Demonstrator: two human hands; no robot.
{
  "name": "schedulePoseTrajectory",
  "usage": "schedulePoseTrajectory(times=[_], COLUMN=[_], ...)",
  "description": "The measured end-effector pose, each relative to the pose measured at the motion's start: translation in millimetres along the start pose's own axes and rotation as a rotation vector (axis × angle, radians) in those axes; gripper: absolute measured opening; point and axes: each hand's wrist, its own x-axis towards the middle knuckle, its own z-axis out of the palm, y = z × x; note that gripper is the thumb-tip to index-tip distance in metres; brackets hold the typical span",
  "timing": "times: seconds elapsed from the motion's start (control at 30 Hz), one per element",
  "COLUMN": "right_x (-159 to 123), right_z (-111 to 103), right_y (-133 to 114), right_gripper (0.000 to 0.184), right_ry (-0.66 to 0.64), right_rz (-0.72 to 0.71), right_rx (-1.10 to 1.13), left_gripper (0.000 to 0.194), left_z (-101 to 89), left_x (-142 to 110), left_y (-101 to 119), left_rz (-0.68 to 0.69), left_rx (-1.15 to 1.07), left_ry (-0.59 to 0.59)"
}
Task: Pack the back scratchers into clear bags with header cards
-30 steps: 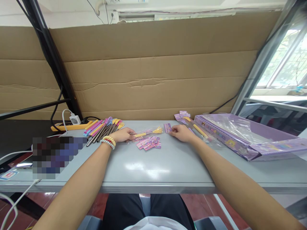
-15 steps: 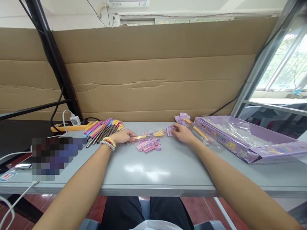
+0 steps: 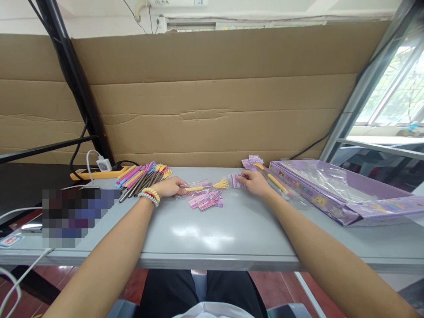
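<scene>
My left hand (image 3: 170, 186), with bracelets at the wrist, is closed on the left end of a bagged back scratcher (image 3: 198, 188). It has a yellow hand-shaped head, and its clear bag lies flat on the table. To the right, my right hand (image 3: 254, 182) pinches a small purple printed card (image 3: 236, 180) at its right edge, close to the bag's right end. Several more pink-purple cards (image 3: 207, 200) lie overlapping just in front of the bag. Left of my left hand sits a pile of loose back scratchers (image 3: 142, 179) with coloured grips and metal shafts.
A purple display box (image 3: 318, 198) with clear plastic inside stands at right. Beside it lie bagged back scratchers (image 3: 276, 181) with cards. A yellow power strip (image 3: 96, 175) with a white plug and a blurred-out object (image 3: 76, 216) are at left. Cardboard (image 3: 212, 97) walls the table's back.
My right hand has shifted the purple card slightly to the right and now pinches its edge. My left hand stays on the bagged back scratcher.
</scene>
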Motion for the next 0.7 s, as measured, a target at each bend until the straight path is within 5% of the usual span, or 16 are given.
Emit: schedulePoseTrajectory(times=[0.23,0.4,0.7], right_x=[-1.2,-2.2,-0.1], right_z=[-1.2,-2.7,1.1], right_y=[-3.1,-5.6,0.8], right_gripper=[0.024,0.025,0.056], right_ry=[-0.227,-0.192,-0.138], right_rz=[0.032,0.060,0.017], right_rx=[-0.064,-0.145,0.004], left_gripper=[0.030,0.035,0.035], left_z=[-0.2,0.1,-0.4], left_x=[1.2,1.4,3.2], left_y=[-1.7,-1.1,-3.0], left_rz=[-0.003,-0.035,-0.020], left_rx=[0.012,0.039,0.023], left_ry=[-0.003,0.020,0.008])
